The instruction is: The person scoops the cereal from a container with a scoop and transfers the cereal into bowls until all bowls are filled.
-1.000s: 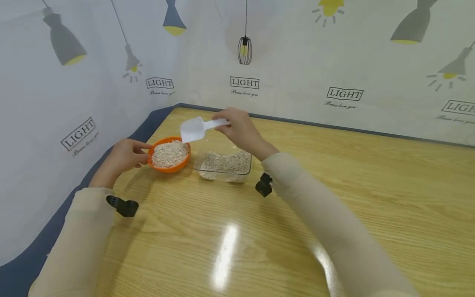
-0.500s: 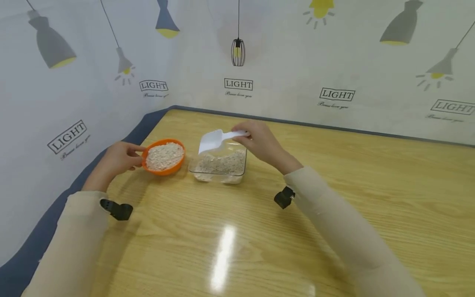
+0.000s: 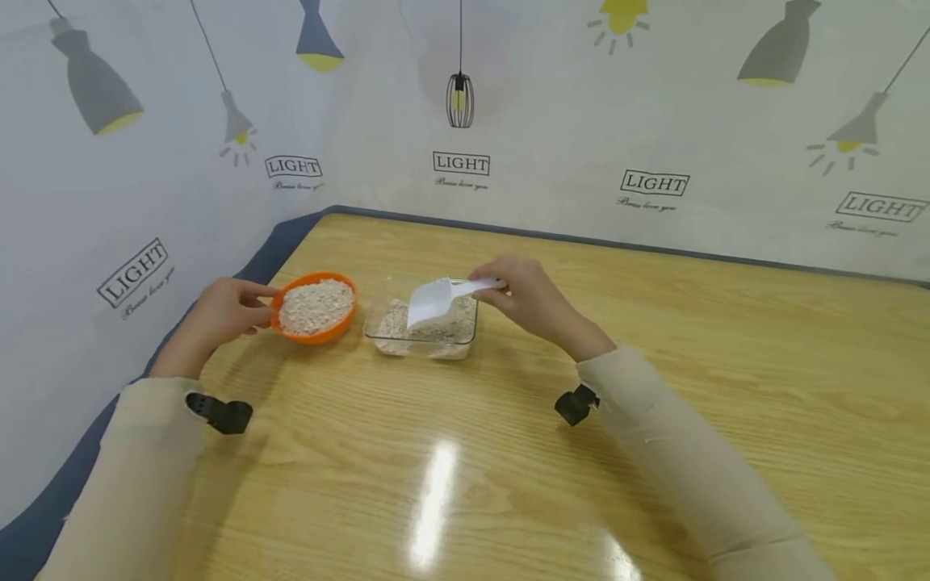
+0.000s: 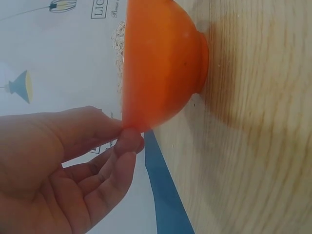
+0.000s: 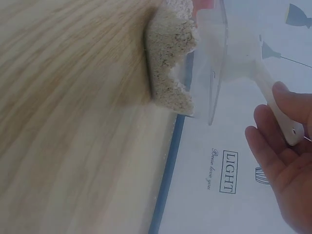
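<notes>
An orange bowl (image 3: 317,335) heaped with oat flakes (image 3: 316,307) stands on the table at the left. My left hand (image 3: 227,316) pinches its rim between thumb and fingers, as the left wrist view shows, where the bowl (image 4: 161,68) sits upright on its foot. To its right is a clear rectangular container (image 3: 421,342) partly filled with oats (image 5: 168,53). My right hand (image 3: 534,298) holds a white scoop (image 3: 431,303) by the handle. The scoop's blade overlaps the container's opening in the head view, and no oats show on it.
The wooden table (image 3: 363,484) has a dark blue edge (image 3: 581,244) along the back and left. A white wall covering (image 3: 552,97) printed with lamps rises behind it. A black wrist camera (image 3: 577,405) hangs below the right sleeve.
My right hand has brought the scoop from over the bowl's right rim rightward and down to the clear container. My left hand keeps its pinch on the bowl.
</notes>
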`<control>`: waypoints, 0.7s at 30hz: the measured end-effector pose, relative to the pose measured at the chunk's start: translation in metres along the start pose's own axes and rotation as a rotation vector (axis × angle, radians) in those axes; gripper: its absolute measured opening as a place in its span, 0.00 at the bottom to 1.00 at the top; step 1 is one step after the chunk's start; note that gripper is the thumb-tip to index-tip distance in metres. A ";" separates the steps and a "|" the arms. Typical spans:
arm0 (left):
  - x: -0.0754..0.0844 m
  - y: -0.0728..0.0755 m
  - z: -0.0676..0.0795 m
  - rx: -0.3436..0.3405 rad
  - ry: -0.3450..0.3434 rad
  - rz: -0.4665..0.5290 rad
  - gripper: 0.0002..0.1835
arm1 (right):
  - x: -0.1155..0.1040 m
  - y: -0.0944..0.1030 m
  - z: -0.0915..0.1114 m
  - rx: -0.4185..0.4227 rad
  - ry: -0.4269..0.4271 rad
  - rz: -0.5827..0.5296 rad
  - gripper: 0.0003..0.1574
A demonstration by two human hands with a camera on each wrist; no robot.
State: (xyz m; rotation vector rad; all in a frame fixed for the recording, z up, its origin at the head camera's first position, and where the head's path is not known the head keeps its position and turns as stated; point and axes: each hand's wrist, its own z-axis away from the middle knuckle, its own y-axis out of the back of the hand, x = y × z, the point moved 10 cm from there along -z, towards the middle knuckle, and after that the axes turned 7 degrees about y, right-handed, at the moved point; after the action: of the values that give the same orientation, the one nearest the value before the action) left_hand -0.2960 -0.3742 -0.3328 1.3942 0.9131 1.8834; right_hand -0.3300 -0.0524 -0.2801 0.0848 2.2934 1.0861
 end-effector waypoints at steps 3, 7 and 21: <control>-0.002 0.001 0.000 0.006 0.001 0.002 0.23 | 0.001 -0.001 0.002 -0.011 -0.009 -0.006 0.12; -0.003 0.001 0.001 0.009 -0.002 0.008 0.23 | 0.005 -0.003 0.004 -0.031 -0.015 -0.004 0.13; -0.002 0.002 0.000 0.004 -0.006 -0.026 0.24 | 0.025 -0.014 0.011 -0.179 -0.097 -0.015 0.14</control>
State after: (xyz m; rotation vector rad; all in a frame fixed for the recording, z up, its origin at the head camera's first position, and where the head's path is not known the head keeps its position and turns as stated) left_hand -0.2957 -0.3766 -0.3324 1.3834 0.9274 1.8580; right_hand -0.3419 -0.0464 -0.3081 0.0479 2.0990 1.2469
